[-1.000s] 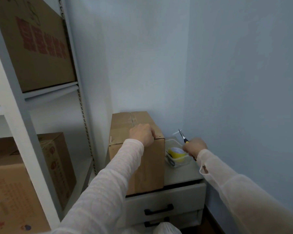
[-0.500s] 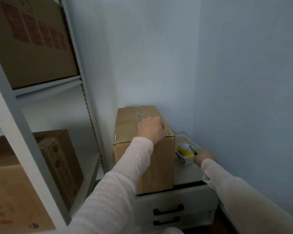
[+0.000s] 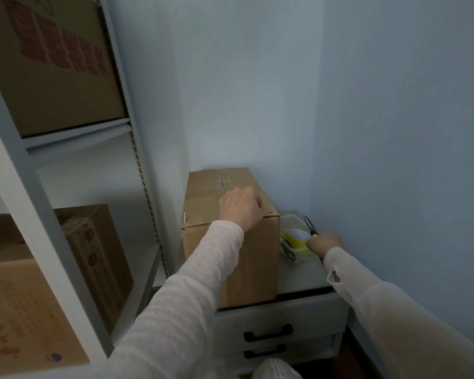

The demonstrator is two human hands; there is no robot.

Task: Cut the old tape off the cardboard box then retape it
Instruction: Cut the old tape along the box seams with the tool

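Sitting mid-frame on the desk (image 3: 304, 277), one cardboard box (image 3: 246, 269) lies under the left grip (image 3: 240, 209), whose fingers curl over its top edge. Just to the right, the blurred right grip (image 3: 323, 243) clasps one cutting tool (image 3: 308, 224) above one yellow tape roll (image 3: 294, 237).

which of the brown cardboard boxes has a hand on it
The plain brown cardboard box on the white drawer unit: the left hand holds its top. The red-printed boxes sit untouched on the grey shelf rack.

Both arms wear long white sleeves (image 3: 192, 283), seemingly thin knit
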